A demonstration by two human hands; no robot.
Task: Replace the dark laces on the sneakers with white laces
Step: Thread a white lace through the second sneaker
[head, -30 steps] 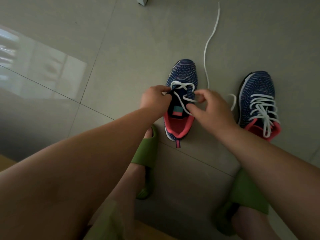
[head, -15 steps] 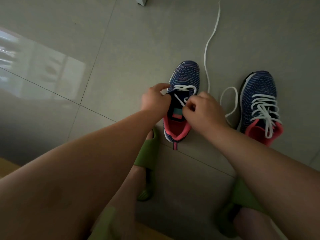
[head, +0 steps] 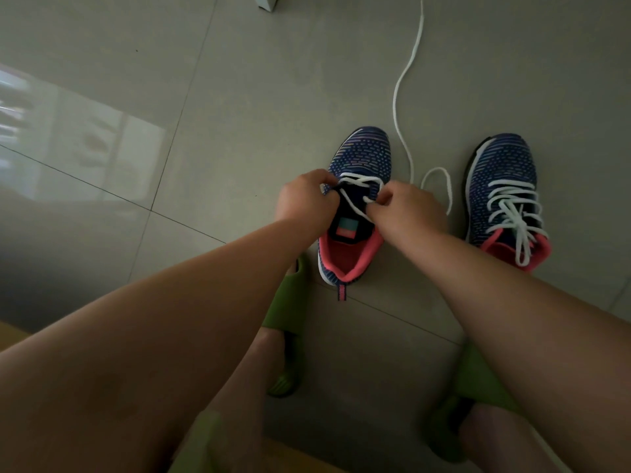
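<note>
At the bottom of the frame we see our two feet in soft green rubber slippers, the left slipper [head: 288, 332] low in the middle and the right slipper [head: 478, 401] at the lower right, on the grey tiled floor [head: 205, 97]. A strip of yellow-brown wood [head: 10, 332] peeks in at the lower left edge.

Our bare arms reach up to the middle of the frame. There our left hand [head: 304, 201] curls its fingers and grips the left edge of the blue knit sneaker with the pink lining [head: 355, 206]. Our right hand [head: 408, 209] pinches the long white lace [head: 362, 186] at the right eyelets of this shoe. The lace crosses only the top rows near the toe.

To the right, near the frame edge, stands the second blue and pink sneaker [head: 505, 199], fully threaded with its own white lace [head: 512, 213].

Farther up, the loose end of the long white lace makes a small loop between the two shoes, then snakes over the floor to the upper right. A small white object [head: 268, 1] sits at the top edge; we cannot tell what it is.
</note>
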